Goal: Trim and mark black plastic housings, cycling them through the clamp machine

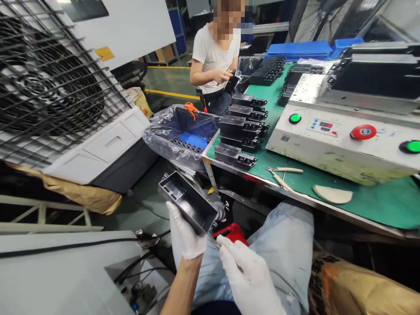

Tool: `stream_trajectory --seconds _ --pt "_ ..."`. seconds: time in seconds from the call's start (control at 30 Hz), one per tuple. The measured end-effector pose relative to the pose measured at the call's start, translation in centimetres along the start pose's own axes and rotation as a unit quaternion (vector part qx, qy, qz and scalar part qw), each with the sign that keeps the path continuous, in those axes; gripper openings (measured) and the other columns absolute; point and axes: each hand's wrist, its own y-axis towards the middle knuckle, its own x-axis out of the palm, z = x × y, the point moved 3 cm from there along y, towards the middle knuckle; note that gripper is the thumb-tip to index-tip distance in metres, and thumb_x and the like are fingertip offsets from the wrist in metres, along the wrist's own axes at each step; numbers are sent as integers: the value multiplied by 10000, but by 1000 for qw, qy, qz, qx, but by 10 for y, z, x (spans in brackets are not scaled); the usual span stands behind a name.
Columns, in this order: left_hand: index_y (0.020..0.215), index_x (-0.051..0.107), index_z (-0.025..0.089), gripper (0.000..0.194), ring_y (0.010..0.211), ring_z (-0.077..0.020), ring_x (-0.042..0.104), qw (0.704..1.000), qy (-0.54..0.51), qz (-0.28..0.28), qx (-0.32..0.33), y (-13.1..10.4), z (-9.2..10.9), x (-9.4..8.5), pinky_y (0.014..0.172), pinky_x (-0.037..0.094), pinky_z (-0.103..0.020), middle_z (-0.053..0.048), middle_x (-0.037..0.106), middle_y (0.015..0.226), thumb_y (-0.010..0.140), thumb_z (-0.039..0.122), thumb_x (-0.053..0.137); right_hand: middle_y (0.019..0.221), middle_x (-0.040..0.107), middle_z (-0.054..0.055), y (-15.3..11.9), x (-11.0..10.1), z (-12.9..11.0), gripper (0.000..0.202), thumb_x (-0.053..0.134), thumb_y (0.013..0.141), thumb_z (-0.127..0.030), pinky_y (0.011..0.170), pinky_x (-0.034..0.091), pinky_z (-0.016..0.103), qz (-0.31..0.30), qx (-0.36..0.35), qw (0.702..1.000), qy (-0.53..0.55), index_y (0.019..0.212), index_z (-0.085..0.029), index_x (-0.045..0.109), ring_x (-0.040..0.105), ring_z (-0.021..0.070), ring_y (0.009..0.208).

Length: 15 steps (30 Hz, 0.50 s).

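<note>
Gloved right hand (249, 273), nearest the camera, is held low over the lap, fingers (226, 243) pinched narrow on a small tool too slight to identify, its tip directed up-left. Black plastic housing (188, 201) is gripped from below by the gloved left hand (185, 236), its long axis running upper-left to lower-right, open side up, lower end just beside the right fingertips. Similar housings (243, 129) are stacked on the green counter (377, 197), well apart.

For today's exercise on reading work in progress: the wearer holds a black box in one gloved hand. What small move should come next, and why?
Probably bring the right hand up to the black plastic box, which the left hand holds tilted, open side up. The right fingertips are already close beside its lower end, near the red tool.
</note>
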Motion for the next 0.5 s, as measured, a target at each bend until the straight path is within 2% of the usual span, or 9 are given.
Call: stream_trajectory --seconds 0.13,0.37,0.5 --pt "1412 554 400 701 1279 -220 665 999 -24 -20 -11 -7 -2 3 1018 588 -362 -5 694 1414 848 797 427 933 808 65 -1 -1 0 335 530 1002 -429 808 656 342 7 -3 1000 -15 1183 -321 789 783 249 810" --pt "1347 621 417 718 1310 -235 640 998 -29 23 -47 -11 -6 -2 994 600 -333 38 623 1502 768 831 521 840 784 52 -3 -6 -1 312 505 1017 -416 729 639 307 31 -21 998 -45 1062 -323 800 762 225 720" --pt "1324 654 371 763 1285 -255 647 996 -42 50 -54 -18 -8 3 966 608 -336 3 664 1449 723 835 579 828 779 47 -5 -10 -3 311 507 1031 -397 748 610 268 49 -26 997 -59 1073 -294 797 755 198 719"
